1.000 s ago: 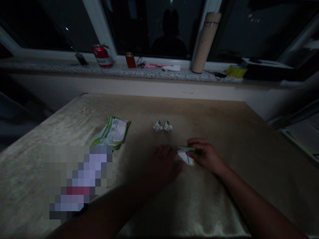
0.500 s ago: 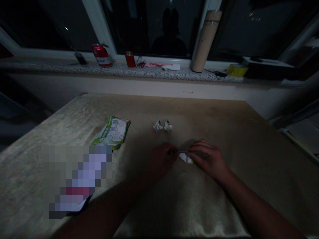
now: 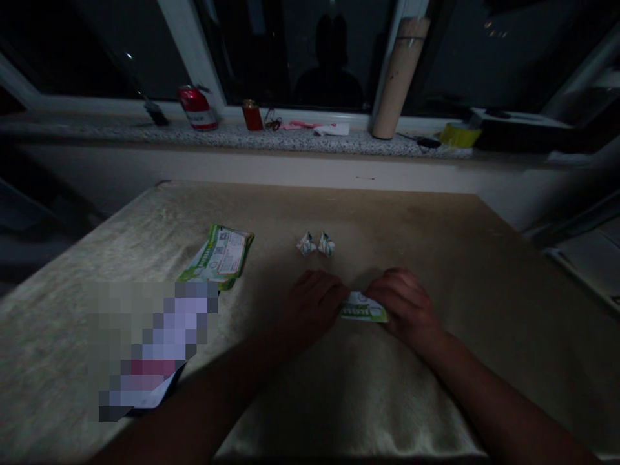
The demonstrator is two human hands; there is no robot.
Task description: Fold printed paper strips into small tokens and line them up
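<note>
A small green and white paper strip point(image 3: 362, 308) lies flat on the beige table point(image 3: 436, 245) between my two hands. My left hand point(image 3: 312, 307) presses its left end with curled fingers. My right hand point(image 3: 404, 303) holds down its right end, fingers bent over it. Two small folded paper pieces point(image 3: 316, 244) sit side by side a little farther back. A green and white printed packet point(image 3: 219, 257) lies to the left of them.
A blurred-out patch point(image 3: 155, 349) covers something at the front left of the table. The stone windowsill point(image 3: 232, 137) behind holds a red can point(image 3: 196, 108), a small red cylinder point(image 3: 252, 116), a tall cardboard tube point(image 3: 394, 81) and a yellow tape roll point(image 3: 460, 134). The room is dim.
The strip was held on edge between my fingertips; now it lies flat, printed face up, with both hands pressing its ends.
</note>
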